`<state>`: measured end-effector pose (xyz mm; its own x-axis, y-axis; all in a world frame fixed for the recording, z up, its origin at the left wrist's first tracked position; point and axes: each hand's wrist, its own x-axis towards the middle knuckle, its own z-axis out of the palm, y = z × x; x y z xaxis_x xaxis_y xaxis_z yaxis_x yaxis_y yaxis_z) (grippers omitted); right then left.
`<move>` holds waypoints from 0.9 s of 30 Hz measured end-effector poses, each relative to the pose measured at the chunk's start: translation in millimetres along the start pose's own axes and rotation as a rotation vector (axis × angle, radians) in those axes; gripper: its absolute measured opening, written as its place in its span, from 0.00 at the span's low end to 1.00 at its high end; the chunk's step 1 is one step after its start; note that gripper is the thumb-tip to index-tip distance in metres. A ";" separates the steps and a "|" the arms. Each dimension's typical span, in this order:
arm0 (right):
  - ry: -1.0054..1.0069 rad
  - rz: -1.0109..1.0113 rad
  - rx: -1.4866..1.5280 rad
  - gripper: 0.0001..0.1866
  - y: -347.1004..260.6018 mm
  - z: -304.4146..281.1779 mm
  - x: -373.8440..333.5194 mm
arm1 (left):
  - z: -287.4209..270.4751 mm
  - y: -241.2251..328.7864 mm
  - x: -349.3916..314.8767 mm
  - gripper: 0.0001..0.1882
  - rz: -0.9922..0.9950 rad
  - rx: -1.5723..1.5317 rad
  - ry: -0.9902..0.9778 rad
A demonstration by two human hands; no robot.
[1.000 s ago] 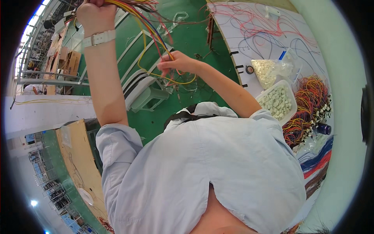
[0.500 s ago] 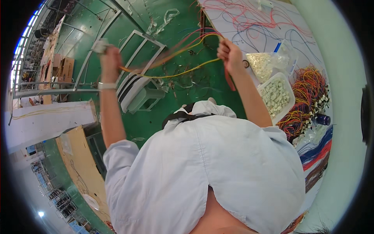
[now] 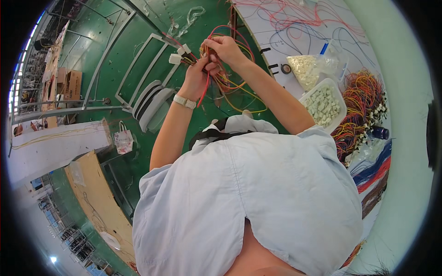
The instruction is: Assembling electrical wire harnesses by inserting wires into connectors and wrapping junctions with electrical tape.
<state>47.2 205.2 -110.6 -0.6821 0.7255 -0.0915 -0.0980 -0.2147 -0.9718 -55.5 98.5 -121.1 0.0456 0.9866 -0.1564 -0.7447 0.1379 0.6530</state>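
Note:
Both my hands meet over the floor, left of the table, on a wiring harness (image 3: 235, 85) of red, yellow and orange wires. My left hand (image 3: 198, 76) is closed around the bundle just behind its white connectors (image 3: 175, 58), which stick out to the left. Touching the bundle above it, my right hand (image 3: 220, 49) pinches the wires with thumb and fingers. The wires loop up behind the right hand and hang down below both hands. A red strand dangles beside my left wrist.
On the white table (image 3: 285, 43) at right are a tub of pale connectors (image 3: 322, 106), a bag of cream pieces (image 3: 304, 69), a black tape roll (image 3: 286, 69) and a heap of finished-looking harnesses (image 3: 361, 106). A grey stool (image 3: 154, 108) and metal frame (image 3: 99, 78) stand at left.
My hands were wide apart with the wires stretched between them. Now they are together, the left having moved right and the right having moved left, and the wires are gathered in loops.

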 end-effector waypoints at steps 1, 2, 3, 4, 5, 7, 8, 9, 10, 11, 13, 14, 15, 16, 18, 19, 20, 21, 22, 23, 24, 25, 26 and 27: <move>0.004 0.016 -0.068 0.15 2.0 -2.6 -0.4 | -1.0 -0.1 2.0 0.13 0.020 0.007 0.017; 0.002 0.014 -0.065 0.15 4.8 -5.9 -4.2 | -3.4 -0.4 5.7 0.13 0.062 0.049 0.030; 0.173 -0.213 -0.218 0.14 3.5 -4.2 -12.1 | -7.9 1.5 8.3 0.13 0.068 0.051 0.036; 0.339 -0.440 -0.366 0.14 -1.4 -0.1 -23.4 | -12.9 4.2 8.8 0.12 0.100 -0.032 0.115; 0.474 -0.558 -0.453 0.11 -7.2 2.4 -38.4 | -18.4 7.1 7.9 0.11 0.133 -0.115 0.193; 0.342 -0.403 -0.498 0.09 -6.6 4.1 -70.4 | -25.7 16.4 8.8 0.10 0.162 -0.168 0.167; 0.217 -0.414 -0.692 0.08 -6.6 10.9 -84.2 | -25.4 19.5 8.6 0.10 0.187 -0.125 0.193; 0.175 -0.437 -0.795 0.08 3.6 17.6 -89.7 | -23.3 21.5 8.6 0.11 0.204 -0.080 0.215; 0.132 -0.459 -0.899 0.08 16.8 25.9 -91.1 | -20.6 23.1 8.1 0.10 0.219 -0.112 0.185; 0.157 -0.482 -0.972 0.08 26.3 31.3 -90.2 | -18.9 22.8 7.3 0.10 0.213 -0.111 0.184; 0.160 -0.505 -0.921 0.08 31.5 33.5 -84.6 | -18.1 26.0 7.1 0.10 0.231 -0.138 0.173; 0.163 -0.526 -0.872 0.08 34.0 33.5 -82.6 | -17.7 27.7 6.4 0.10 0.231 -0.137 0.173; 0.164 -0.526 -0.874 0.08 39.4 31.2 -82.0 | -15.8 28.7 5.8 0.10 0.261 -0.112 0.188; 0.120 -0.498 -0.787 0.10 44.5 28.9 -81.9 | -14.3 29.5 5.3 0.10 0.291 -0.088 0.204; 0.075 -0.470 -0.702 0.12 46.4 27.1 -82.6 | -14.0 32.7 3.1 0.10 0.312 -0.081 0.209; 0.053 -0.297 -0.571 0.12 43.7 28.9 -84.6 | -13.1 33.8 2.5 0.10 0.335 -0.072 0.216; 0.032 -0.126 -0.439 0.13 40.3 30.7 -86.2 | -11.5 34.2 3.9 0.10 0.332 -0.052 0.194; 0.028 -0.126 -0.440 0.13 37.7 34.2 -87.3 | -14.5 34.2 3.9 0.10 0.335 -0.053 0.197; -0.028 -0.072 -0.430 0.13 35.2 37.5 -88.1 | -19.4 33.8 5.3 0.10 0.323 -0.124 0.137; -0.083 -0.017 -0.420 0.12 32.2 39.2 -88.4 | -23.0 33.3 6.5 0.11 0.309 -0.194 0.077; -0.088 -0.017 -0.423 0.12 27.8 36.4 -87.9 | -24.4 33.7 6.5 0.11 0.314 -0.196 0.079; -0.126 -0.032 -0.446 0.12 22.5 28.5 -87.6 | -25.7 33.9 6.7 0.11 0.333 -0.140 0.081; -0.164 -0.046 -0.470 0.11 19.4 19.2 -86.8 | -27.0 34.1 6.8 0.12 0.352 -0.085 0.082; -0.083 -0.117 -0.261 0.10 21.2 6.6 -83.6 | -25.0 34.1 7.8 0.12 0.354 -0.088 0.079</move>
<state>97.4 135.7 -122.1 -0.7348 0.6775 0.0325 0.0023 0.0504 -0.9987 -97.1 108.7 -118.6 -0.2739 0.9617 0.0089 -0.7598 -0.2221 0.6111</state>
